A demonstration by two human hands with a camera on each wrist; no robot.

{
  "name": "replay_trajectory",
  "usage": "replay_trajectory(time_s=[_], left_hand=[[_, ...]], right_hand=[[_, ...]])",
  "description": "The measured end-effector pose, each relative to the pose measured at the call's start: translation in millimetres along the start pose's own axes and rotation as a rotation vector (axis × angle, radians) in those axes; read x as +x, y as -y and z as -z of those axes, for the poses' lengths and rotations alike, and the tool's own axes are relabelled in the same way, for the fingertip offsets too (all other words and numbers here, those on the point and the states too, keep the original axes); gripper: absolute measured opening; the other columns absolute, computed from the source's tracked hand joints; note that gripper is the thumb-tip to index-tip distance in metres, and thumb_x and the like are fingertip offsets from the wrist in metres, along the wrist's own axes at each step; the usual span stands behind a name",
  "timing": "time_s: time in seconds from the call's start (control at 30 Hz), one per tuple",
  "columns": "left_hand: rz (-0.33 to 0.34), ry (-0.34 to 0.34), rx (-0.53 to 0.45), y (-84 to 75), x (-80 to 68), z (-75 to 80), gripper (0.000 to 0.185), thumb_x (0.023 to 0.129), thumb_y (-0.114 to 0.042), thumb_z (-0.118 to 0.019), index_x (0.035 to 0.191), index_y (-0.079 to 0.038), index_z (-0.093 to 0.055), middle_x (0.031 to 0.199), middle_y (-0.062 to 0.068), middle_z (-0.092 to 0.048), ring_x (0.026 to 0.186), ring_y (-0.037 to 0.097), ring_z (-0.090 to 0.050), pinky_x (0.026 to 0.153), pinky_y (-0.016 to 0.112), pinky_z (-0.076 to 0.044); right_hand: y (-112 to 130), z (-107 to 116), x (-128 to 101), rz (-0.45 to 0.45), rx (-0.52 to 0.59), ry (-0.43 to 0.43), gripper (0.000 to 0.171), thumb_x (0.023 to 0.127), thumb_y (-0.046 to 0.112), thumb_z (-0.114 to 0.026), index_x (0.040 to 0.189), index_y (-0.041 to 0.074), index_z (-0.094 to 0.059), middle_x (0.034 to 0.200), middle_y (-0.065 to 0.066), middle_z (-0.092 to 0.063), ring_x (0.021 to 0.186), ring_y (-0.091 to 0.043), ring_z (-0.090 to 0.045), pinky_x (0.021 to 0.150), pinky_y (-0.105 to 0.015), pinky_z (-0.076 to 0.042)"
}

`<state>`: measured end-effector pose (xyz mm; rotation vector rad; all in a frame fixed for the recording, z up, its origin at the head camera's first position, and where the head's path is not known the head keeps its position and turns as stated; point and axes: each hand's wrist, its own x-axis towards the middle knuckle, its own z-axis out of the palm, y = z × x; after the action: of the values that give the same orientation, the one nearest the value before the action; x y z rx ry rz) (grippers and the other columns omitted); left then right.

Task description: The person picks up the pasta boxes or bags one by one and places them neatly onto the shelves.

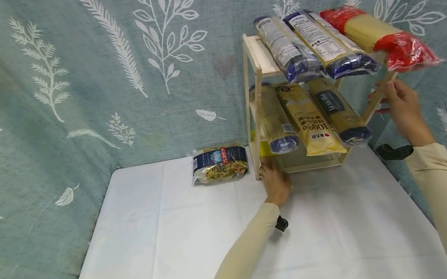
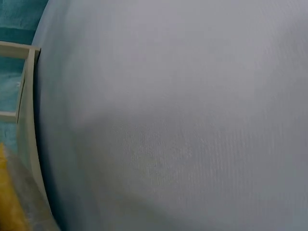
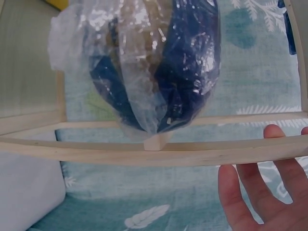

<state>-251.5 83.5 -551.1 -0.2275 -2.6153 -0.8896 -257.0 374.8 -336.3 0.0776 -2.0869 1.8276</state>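
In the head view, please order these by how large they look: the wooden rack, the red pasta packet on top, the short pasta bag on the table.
1. wooden rack
2. red pasta packet
3. short pasta bag

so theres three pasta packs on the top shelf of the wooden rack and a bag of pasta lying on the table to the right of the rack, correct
Not quite. The bag of pasta lies on the table to the left of the wooden rack, not the right, as the head view shows. The three pasta packs on the top shelf are correct.
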Motion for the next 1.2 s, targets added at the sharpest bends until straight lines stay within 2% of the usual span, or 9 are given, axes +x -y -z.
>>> replay_trajectory(time_s=[0.07, 0.17, 0.33, 0.43, 0.53, 0.67, 0.8, 0.93, 1.2], left_hand=[[-0.002, 0.016, 0.025, 1.6, 0.9, 2.5, 0.035, 0.088, -0.011, -0.052, 0.122, 0.001, -0.053, 0.125, 0.033, -0.043, 0.105, 0.042, -0.047, 0.076, 0.049, -0.044], [-0.022, 0.045, 0.052, 1.9, 1.4, 8.9, 0.036, 0.09, -0.012, -0.052, 0.123, 0.002, -0.054, 0.132, 0.032, -0.041, 0.112, 0.043, -0.046, 0.082, 0.051, -0.043], [-0.146, 0.078, 0.069, 6.7, 3.9, 26.3, 0.024, 0.085, -0.012, -0.06, 0.105, 0.001, -0.064, 0.121, 0.021, -0.053, 0.104, 0.035, -0.053, 0.085, 0.047, -0.045], [-0.188, 0.147, -0.011, 11.3, 5.7, 39.0, 0.017, 0.086, -0.01, -0.058, 0.1, -0.003, -0.067, 0.117, 0.016, -0.056, 0.099, 0.029, -0.056, 0.08, 0.042, -0.05], [-0.175, 0.25, -0.136, 15.4, 5.7, 51.6, 0.02, 0.09, -0.009, -0.053, 0.104, -0.006, -0.067, 0.117, 0.012, -0.057, 0.099, 0.024, -0.058, 0.075, 0.037, -0.052], [-0.184, 0.332, -0.206, 23.2, 3.4, 65.7, 0.021, 0.089, -0.008, -0.055, 0.105, -0.006, -0.067, 0.114, 0.007, -0.058, 0.097, 0.02, -0.06, 0.074, 0.029, -0.052], [-0.227, 0.336, -0.261, 34.3, 2.2, 80.8, 0.021, 0.088, -0.004, -0.059, 0.106, -0.006, -0.069, 0.113, 0.007, -0.06, 0.101, 0.022, -0.06, 0.079, 0.028, -0.051], [-0.229, 0.331, -0.307, 47.7, 4.9, 97.0, 0.023, 0.089, -0.003, -0.059, 0.11, -0.007, -0.068, 0.112, 0.01, -0.06, 0.1, 0.024, -0.06, 0.079, 0.031, -0.051], [-0.219, 0.245, -0.315, 82.4, 20.4, 130.5, 0.022, 0.086, -0.002, -0.061, 0.107, -0.005, -0.068, 0.107, 0.009, -0.061, 0.094, 0.027, -0.06, 0.078, 0.036, -0.05]], right_hand=[[0.0, -2.5, 1.8, 0.003, 0.057, 0.0, 0.029, 0.099, 0.032, -0.047, 0.111, 0.009, -0.061, 0.092, 0.005, -0.067, 0.081, -0.006, -0.065, 0.058, -0.017, -0.052], [0.2, -3.7, 3.0, 0.007, 0.033, -0.009, 0.031, 0.099, 0.032, -0.047, 0.112, 0.008, -0.06, 0.09, 0.006, -0.067, 0.079, -0.005, -0.064, 0.057, -0.017, -0.052], [3.2, -4.0, -0.8, 0.037, 0.022, -0.013, 0.029, 0.1, 0.032, -0.046, 0.111, 0.01, -0.061, 0.088, 0.006, -0.068, 0.078, -0.004, -0.064, 0.056, -0.016, -0.051], [5.4, -4.4, -2.5, 0.057, 0.071, -0.011, 0.027, 0.1, 0.029, -0.046, 0.11, 0.009, -0.062, 0.087, 0.005, -0.068, 0.077, -0.004, -0.065, 0.056, -0.016, -0.051], [5.6, -4.6, -2.3, 0.059, 0.073, -0.034, 0.025, 0.1, 0.028, -0.046, 0.109, 0.012, -0.063, 0.085, 0.006, -0.068, 0.076, -0.004, -0.065, 0.055, -0.016, -0.051], [2.4, -4.4, -2.0, 0.043, 0.092, -0.052, 0.025, 0.1, 0.028, -0.046, 0.109, 0.012, -0.063, 0.085, 0.006, -0.068, 0.075, -0.004, -0.064, 0.055, -0.016, -0.051], [-1.4, -5.2, -1.5, 0.042, 0.124, -0.044, 0.026, 0.1, 0.028, -0.047, 0.11, 0.01, -0.062, 0.087, 0.005, -0.068, 0.076, -0.005, -0.065, 0.056, -0.016, -0.051], [-3.2, -6.7, -1.3, 0.061, 0.132, -0.053, 0.026, 0.1, 0.027, -0.047, 0.11, 0.008, -0.062, 0.086, 0.004, -0.069, 0.075, -0.005, -0.065, 0.054, -0.016, -0.05], [-5.1, -10.0, -0.3, 0.069, 0.158, -0.051, 0.028, 0.099, 0.026, -0.047, 0.111, 0.006, -0.062, 0.084, 0.004, -0.069, 0.074, -0.006, -0.065, 0.054, -0.016, -0.05]])
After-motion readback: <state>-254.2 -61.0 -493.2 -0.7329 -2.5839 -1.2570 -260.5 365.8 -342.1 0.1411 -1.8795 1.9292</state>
